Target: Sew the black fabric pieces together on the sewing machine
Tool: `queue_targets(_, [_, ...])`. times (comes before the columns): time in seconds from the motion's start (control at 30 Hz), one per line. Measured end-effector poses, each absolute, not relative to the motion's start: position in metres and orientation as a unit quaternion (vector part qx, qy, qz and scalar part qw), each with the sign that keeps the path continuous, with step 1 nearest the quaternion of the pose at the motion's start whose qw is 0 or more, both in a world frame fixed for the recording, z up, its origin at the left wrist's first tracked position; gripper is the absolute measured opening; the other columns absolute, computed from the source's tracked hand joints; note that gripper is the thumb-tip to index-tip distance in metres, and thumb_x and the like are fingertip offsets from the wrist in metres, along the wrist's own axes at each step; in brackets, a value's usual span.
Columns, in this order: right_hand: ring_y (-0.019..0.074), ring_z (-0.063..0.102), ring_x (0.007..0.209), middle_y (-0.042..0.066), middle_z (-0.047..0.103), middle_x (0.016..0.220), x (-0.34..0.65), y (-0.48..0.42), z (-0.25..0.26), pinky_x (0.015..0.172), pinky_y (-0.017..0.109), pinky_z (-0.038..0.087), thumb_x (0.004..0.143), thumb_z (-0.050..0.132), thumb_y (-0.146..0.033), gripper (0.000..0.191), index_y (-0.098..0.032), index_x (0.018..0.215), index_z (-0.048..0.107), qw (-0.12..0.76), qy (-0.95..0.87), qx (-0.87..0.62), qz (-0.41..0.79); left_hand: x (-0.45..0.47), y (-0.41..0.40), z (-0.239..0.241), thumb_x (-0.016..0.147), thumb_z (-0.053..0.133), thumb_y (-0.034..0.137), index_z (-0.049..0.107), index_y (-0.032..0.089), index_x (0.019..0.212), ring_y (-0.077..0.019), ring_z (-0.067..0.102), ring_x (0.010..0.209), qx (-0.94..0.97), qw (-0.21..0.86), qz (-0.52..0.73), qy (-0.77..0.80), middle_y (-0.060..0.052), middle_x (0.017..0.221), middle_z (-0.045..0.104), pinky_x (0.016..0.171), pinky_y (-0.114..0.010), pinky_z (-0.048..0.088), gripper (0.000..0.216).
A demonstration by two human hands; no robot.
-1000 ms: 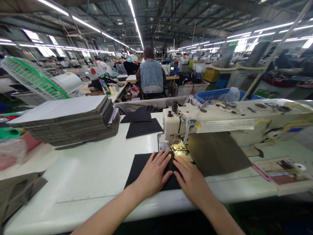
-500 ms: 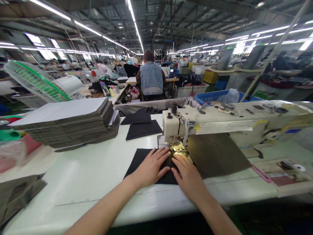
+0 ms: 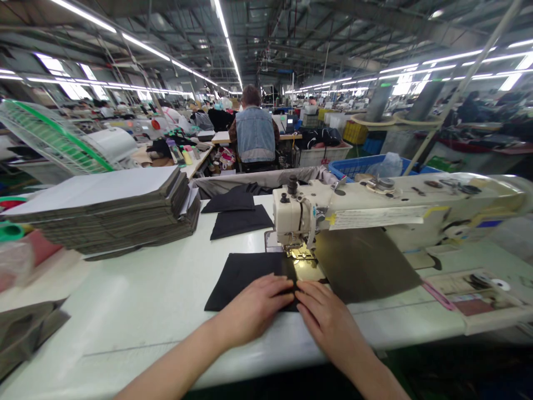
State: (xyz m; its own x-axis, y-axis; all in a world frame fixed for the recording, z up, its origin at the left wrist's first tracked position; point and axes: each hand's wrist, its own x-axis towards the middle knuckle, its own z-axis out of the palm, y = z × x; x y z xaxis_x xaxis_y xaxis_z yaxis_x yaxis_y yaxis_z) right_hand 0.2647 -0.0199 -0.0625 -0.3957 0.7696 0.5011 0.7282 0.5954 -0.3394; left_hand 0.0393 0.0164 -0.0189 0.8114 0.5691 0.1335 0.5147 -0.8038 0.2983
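Observation:
A black fabric piece [image 3: 241, 272] lies flat on the white table [image 3: 145, 311], its right edge at the needle of a cream sewing machine [image 3: 300, 214]. My left hand [image 3: 254, 305] rests flat on the near edge of the fabric, fingers stretched out toward the right. My right hand [image 3: 325, 319] lies flat beside it, fingertips touching the fabric's near right corner. A dark sheet [image 3: 366, 264] lies under the machine's arm to the right.
A tall stack of grey-brown pieces [image 3: 112, 211] stands at the left. Two more black pieces [image 3: 239, 219] lie behind the machine. A person in a denim vest [image 3: 255, 133] sits farther back, facing away. A green-rimmed fan [image 3: 54, 139] is at far left.
Both hands have slid back toward me along the fabric, from right beside the needle to the fabric's near edge. More of the black piece now shows in front of the machine.

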Motion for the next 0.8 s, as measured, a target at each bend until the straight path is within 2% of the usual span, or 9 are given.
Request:
queue_targets(0.07, [0.0238, 0.065, 0.115, 0.01, 0.071, 0.122, 0.269, -0.026, -0.06, 0.101, 0.042, 0.055, 0.096, 0.052, -0.016, 0.028, -0.019, 0.117, 0.07, 0.322, -0.841, -0.434, 0.032, 0.038, 0.008, -0.018, 0.096, 0.048, 0.011, 0.061, 0.021, 0.133, -0.0247, 0.052, 0.136, 0.954, 0.137, 0.113, 0.244, -0.011, 0.141, 0.06, 0.117, -0.046, 0.038, 0.041])
queue_targets(0.37, [0.024, 0.064, 0.1, 0.01, 0.069, 0.107, 0.259, 0.004, -0.051, 0.089, 0.041, 0.056, 0.095, 0.055, -0.015, 0.022, -0.017, 0.11, 0.071, 0.287, -0.834, -0.47, 0.032, 0.033, 0.04, -0.024, 0.094, 0.047, 0.008, 0.063, 0.019, 0.132, -0.0254, 0.054, 0.133, 0.948, 0.113, 0.137, 0.263, -0.013, 0.141, 0.06, 0.115, -0.048, 0.041, 0.043])
queue_targets(0.57, [0.0252, 0.061, 0.099, 0.009, 0.067, 0.103, 0.25, 0.028, -0.047, 0.086, 0.041, 0.055, 0.093, 0.06, -0.015, 0.017, -0.019, 0.104, 0.071, 0.268, -0.822, -0.502, 0.025, 0.032, 0.07, -0.029, 0.089, 0.047, 0.002, 0.068, 0.018, 0.126, -0.0241, 0.057, 0.13, 0.939, 0.122, 0.175, 0.268, -0.014, 0.136, 0.063, 0.113, -0.046, 0.043, 0.046])
queue_targets(0.8, [0.0253, 0.061, 0.099, 0.009, 0.066, 0.103, 0.249, 0.029, -0.047, 0.087, 0.041, 0.054, 0.093, 0.059, -0.014, 0.018, -0.02, 0.105, 0.071, 0.28, -0.816, -0.505, 0.041, 0.031, 0.098, -0.028, 0.091, 0.043, 0.004, 0.067, 0.017, 0.127, -0.0239, 0.054, 0.133, 0.935, 0.128, 0.169, 0.283, -0.013, 0.139, 0.061, 0.115, -0.045, 0.041, 0.045])
